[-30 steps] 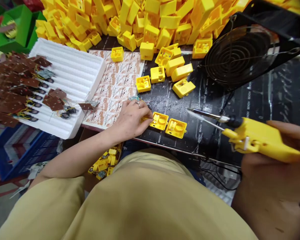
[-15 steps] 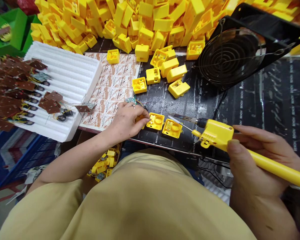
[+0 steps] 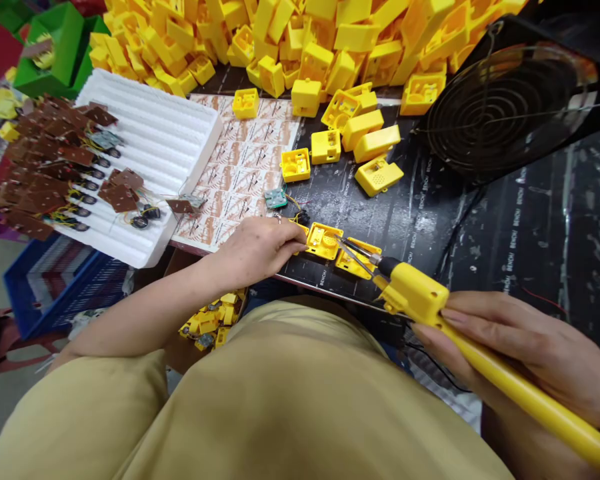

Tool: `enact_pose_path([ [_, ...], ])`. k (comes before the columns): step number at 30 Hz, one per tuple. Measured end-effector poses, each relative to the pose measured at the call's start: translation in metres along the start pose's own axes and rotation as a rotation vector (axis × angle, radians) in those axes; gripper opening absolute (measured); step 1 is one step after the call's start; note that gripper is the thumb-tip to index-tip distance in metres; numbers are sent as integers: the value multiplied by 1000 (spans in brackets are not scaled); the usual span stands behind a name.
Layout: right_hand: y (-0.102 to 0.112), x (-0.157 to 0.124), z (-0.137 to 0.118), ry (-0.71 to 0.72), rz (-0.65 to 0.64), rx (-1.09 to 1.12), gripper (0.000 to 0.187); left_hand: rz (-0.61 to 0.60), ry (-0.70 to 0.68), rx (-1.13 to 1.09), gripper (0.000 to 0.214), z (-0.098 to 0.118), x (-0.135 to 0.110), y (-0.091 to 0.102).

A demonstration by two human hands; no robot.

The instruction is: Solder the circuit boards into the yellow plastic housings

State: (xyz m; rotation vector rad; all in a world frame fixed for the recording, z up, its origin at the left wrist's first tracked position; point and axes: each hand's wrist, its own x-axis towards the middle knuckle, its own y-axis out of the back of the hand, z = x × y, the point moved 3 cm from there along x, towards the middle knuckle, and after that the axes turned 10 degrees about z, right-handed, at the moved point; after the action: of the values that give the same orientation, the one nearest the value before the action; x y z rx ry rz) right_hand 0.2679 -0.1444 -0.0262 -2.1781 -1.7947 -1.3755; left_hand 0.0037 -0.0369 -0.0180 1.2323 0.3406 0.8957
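While your right hand (image 3: 535, 360) is wrapped around the handle of a yellow soldering tool (image 3: 420, 293), its palm is turned out of sight and the tool's rear end runs off the lower right of the view. The thin metal tip and the guide tube beside it pass over the right-hand casing (image 3: 347, 264), hiding part of its inside, and end by the right edge of the middle casing (image 3: 323, 241); you cannot tell from here whether the tip touches it. Both casings lie open side up on the black table (image 3: 500, 227), near its front edge.

Your left hand (image 3: 263, 247) has its thumb and fingers drawn together at the left casing (image 3: 303, 230), which is almost wholly covered, so whether you grip it or only steady it cannot be told. Just beyond your knuckles lies a small green circuit board (image 3: 276, 197), its wires leading to a dark part half lost behind your fingers.

Farther off, the heap of yellow casings (image 3: 300, 40) is cut by the top edge, and the black fan (image 3: 485, 120) runs out at the right. Brown boards (image 3: 40, 173) overlap too thickly on the white foam tray (image 3: 145, 120) to separate. Below the table, your shirt (image 3: 280, 400) covers part of a box of yellow parts (image 3: 210, 323).
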Motion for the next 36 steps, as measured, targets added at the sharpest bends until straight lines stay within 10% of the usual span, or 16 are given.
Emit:
enact_pose_path([
  [19, -6, 22, -17, 279, -133, 21, 15, -437, 3, 310, 24, 18, 37, 0],
  [36, -12, 28, -24, 361, -84, 8, 14, -351, -24, 331, 21, 13, 36, -3],
])
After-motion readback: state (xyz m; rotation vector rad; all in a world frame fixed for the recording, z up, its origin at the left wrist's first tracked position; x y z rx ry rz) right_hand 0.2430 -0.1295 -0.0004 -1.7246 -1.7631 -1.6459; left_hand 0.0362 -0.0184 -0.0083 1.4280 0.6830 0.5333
